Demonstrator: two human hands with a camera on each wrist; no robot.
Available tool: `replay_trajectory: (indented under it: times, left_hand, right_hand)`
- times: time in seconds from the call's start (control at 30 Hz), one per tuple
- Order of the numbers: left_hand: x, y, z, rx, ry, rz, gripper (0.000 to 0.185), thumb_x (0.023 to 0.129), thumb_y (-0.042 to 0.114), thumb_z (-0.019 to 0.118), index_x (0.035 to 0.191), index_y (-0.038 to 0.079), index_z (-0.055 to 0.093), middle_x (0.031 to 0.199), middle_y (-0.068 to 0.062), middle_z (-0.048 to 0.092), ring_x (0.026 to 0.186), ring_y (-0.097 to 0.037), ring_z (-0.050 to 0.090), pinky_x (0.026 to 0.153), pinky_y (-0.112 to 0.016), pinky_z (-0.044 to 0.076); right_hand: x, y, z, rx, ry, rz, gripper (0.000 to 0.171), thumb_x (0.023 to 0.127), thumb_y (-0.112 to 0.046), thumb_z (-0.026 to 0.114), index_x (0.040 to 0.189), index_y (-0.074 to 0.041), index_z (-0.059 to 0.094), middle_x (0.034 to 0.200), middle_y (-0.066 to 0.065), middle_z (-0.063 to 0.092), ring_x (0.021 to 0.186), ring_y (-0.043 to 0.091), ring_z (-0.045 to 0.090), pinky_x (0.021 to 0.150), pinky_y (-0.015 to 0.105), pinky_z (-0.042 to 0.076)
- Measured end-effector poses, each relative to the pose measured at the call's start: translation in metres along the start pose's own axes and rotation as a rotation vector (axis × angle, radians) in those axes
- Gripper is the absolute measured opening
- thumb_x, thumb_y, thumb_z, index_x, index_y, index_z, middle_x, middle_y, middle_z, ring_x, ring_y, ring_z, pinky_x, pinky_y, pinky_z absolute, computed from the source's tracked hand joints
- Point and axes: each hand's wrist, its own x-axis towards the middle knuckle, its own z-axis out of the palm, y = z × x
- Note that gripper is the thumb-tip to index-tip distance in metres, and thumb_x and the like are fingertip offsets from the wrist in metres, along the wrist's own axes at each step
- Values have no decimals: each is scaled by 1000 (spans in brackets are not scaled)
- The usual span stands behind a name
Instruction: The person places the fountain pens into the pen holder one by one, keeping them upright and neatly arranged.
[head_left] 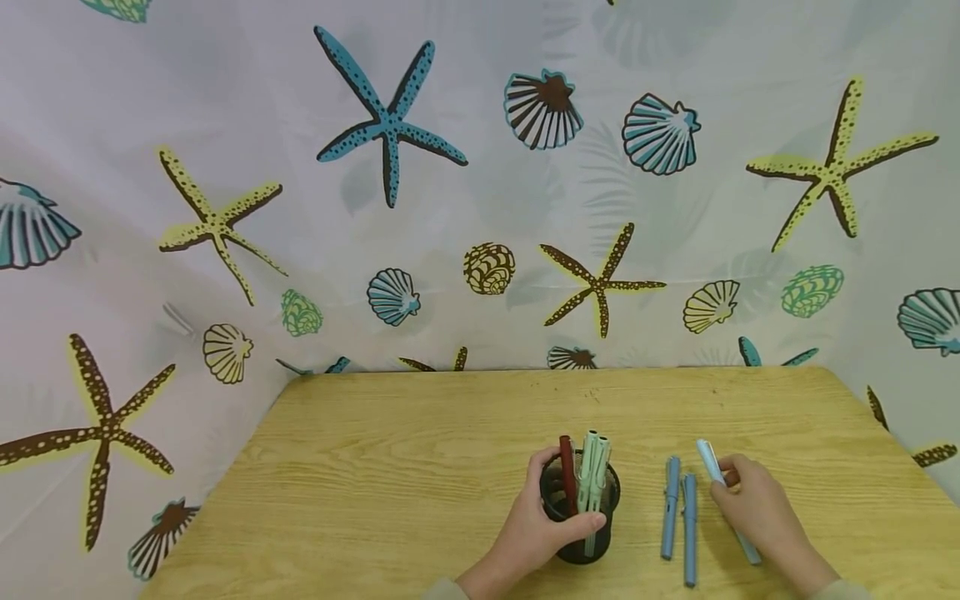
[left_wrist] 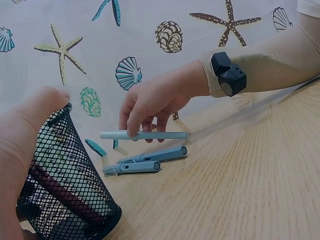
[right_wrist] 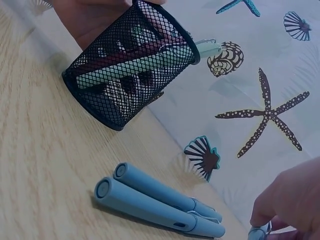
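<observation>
One pale blue pen (head_left: 723, 498) is pinched in your right hand (head_left: 757, 508) just above the desk (head_left: 420, 450), right of the two blue pens (head_left: 678, 517) lying side by side, while your left hand (head_left: 536, 525) wraps around the black mesh cup (head_left: 581, 500) holding a dark red pen (head_left: 567, 483) and two mint-green pens (head_left: 594, 475). Your grip sits mid-barrel, so the pen could swing and catch the rim. Loosen your left hand and the cup, already tilted in the wrist views, may tip and spill.
</observation>
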Motion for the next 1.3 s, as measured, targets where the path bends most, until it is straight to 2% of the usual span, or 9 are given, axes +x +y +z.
replay_trajectory:
  times: [0.23, 0.4, 0.9, 1.3]
  left_hand:
    - [1, 1, 1, -17, -5, 4, 75, 77, 32, 76, 136, 31, 29, 124, -1, 46, 106, -19, 50, 83, -40, 45]
    - [1, 1, 2, -38, -11, 1, 77, 77, 30, 76, 137, 31, 28, 125, -2, 45, 107, -19, 49, 83, -40, 45]
    - [-1, 3, 1, -31, -10, -11, 78, 78, 32, 75, 138, 30, 27, 126, -2, 45, 107, -18, 50, 81, -37, 45]
    - [-1, 3, 1, -31, -10, -20, 80, 77, 32, 76, 139, 30, 26, 128, -3, 45, 108, -18, 50, 80, -37, 46]
  right_hand:
    - [0, -3, -2, 39, -5, 26, 37, 87, -8, 55, 117, 13, 50, 94, 18, 57, 75, 21, 56, 56, 32, 47]
    - [-1, -7, -3, 75, 21, 7, 37, 89, -8, 54, 119, 13, 49, 96, 19, 56, 75, 22, 58, 55, 32, 48]
    - [-5, -18, -6, 90, 74, -20, 38, 91, -13, 55, 122, 7, 49, 102, 19, 56, 84, 28, 59, 61, 35, 49]
    - [-6, -43, -2, 120, 162, -137, 31, 89, -11, 58, 116, 3, 54, 100, 15, 58, 80, 23, 58, 59, 30, 47]
